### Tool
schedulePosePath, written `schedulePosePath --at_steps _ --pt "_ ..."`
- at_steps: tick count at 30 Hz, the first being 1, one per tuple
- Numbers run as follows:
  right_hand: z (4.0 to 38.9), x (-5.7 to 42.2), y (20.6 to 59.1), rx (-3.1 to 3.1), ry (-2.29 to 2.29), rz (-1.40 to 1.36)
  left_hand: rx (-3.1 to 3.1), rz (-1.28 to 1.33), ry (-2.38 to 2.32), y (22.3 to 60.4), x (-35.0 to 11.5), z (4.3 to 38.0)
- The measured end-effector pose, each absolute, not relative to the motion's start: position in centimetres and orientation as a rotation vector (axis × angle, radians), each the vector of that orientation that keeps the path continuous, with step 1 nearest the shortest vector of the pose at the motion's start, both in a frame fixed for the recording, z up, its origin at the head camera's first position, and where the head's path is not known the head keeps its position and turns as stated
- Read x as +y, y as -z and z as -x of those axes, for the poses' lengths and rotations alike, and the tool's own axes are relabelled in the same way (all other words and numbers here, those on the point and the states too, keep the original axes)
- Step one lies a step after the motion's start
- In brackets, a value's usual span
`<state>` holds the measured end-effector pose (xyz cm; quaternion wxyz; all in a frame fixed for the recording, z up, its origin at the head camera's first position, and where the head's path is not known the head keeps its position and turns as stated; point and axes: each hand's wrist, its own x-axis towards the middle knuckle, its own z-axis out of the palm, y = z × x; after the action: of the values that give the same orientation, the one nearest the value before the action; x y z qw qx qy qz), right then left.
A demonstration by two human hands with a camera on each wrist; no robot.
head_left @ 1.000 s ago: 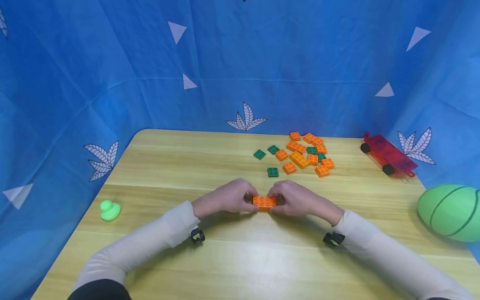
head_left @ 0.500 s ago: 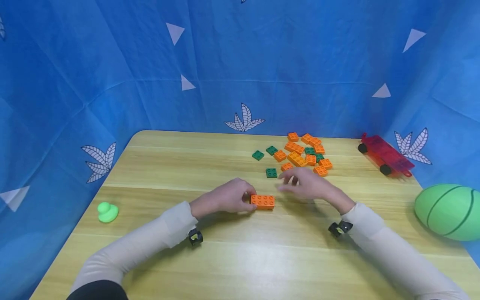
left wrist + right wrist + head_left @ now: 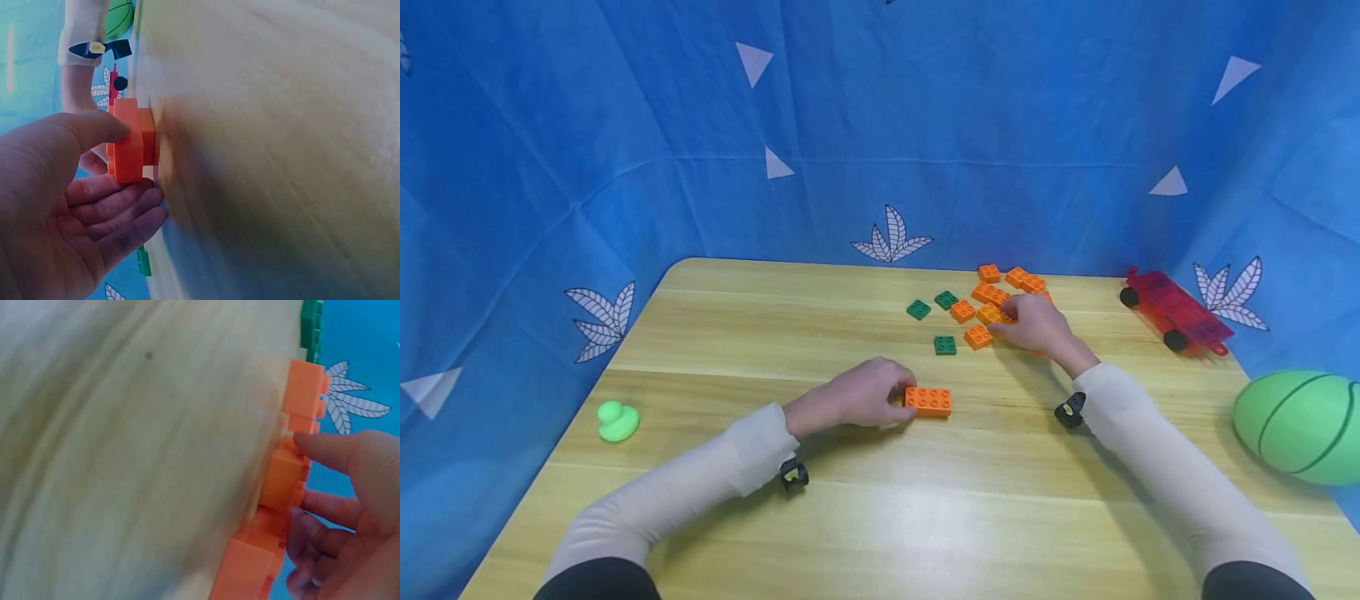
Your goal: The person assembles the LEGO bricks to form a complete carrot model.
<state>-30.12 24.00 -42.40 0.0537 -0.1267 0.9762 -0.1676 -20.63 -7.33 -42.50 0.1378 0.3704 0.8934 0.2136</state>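
My left hand [image 3: 868, 393] pinches the left end of a long orange toy brick [image 3: 931, 402] near the middle of the table. In the left wrist view, a smaller orange brick [image 3: 148, 137] shows beneath that long brick [image 3: 128, 150], with my thumb on its side. Farther back, my right hand [image 3: 1041, 323] is down among the loose bricks. Its thumb and curled fingers bracket a lighter orange brick [image 3: 991, 314], with fingertips right at its sides in the right wrist view [image 3: 281, 478]. The right hand covers some bricks behind it in the head view.
Around the right hand lie several orange bricks [image 3: 978, 337] and green bricks [image 3: 945, 345]. A red toy wagon [image 3: 1180, 312] stands at the back right, beside a green ball [image 3: 1300, 425]. The green duck [image 3: 617, 422] is at left. Blue cloth [image 3: 820, 125] hangs behind the table [image 3: 737, 325].
My right hand has let go of the long orange brick and moved back and right to the loose bricks. The left hand has kept its place and hold.
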Motion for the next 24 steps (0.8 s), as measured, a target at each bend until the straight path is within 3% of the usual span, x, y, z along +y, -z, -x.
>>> schedulePosePath --at_steps 11,24 --pt "29.5 23.6 41.8 3.029 0.508 0.492 2.604 -1.088 -0.573 42.6 -7.5 20.6" --pt "22.6 22.1 40.1 2.800 0.845 0.954 2.594 -1.144 -0.641 42.6 -7.4 20.8"
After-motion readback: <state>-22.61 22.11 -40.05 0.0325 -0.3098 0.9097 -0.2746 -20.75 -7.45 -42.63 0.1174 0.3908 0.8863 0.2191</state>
